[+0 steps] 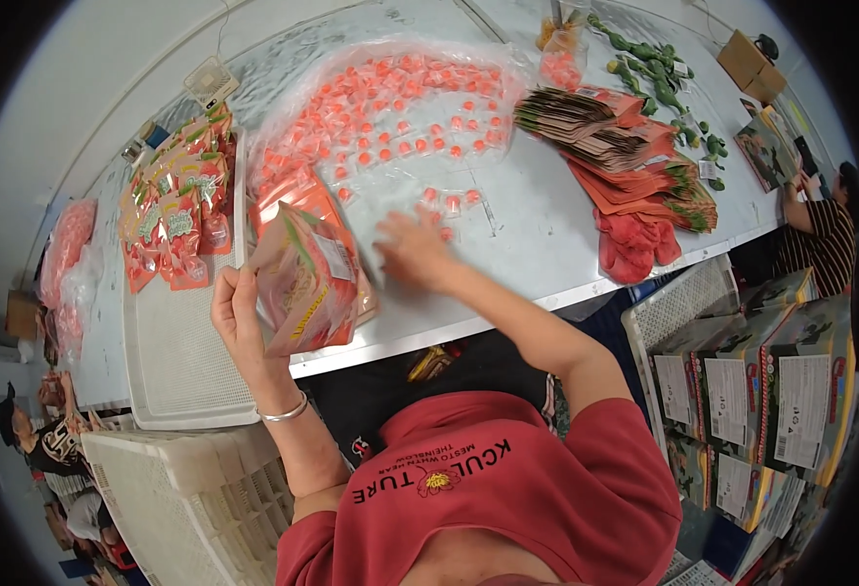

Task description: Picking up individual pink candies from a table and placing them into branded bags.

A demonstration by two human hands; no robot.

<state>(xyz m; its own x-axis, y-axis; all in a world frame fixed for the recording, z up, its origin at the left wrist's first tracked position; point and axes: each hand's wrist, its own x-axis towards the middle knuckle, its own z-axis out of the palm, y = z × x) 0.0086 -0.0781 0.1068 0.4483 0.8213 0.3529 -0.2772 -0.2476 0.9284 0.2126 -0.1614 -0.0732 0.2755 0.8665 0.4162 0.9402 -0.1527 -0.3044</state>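
My left hand (244,308) grips the edge of a red and green printed pouch (304,283), its thumb and fingers pressed on the side. The pouch is held up over the table's front edge, beside a stack of flat red pouches (297,188). My right hand (415,249) is over the table to the right of the pouch, slightly blurred, fingers spread. Just beyond its fingertips lie a few small clear packets with red round pieces (451,201). Nothing shows in this hand, though its palm side is hidden.
A clear plastic sheet (507,59) bears many similar packets. Filled pouches (175,210) lie on a white tray (170,361) at left. At right are stacked pouches (605,132), a red cloth (634,244) and green toys (649,63). Boxes (722,381) and crates (185,498) flank me; other people work nearby.
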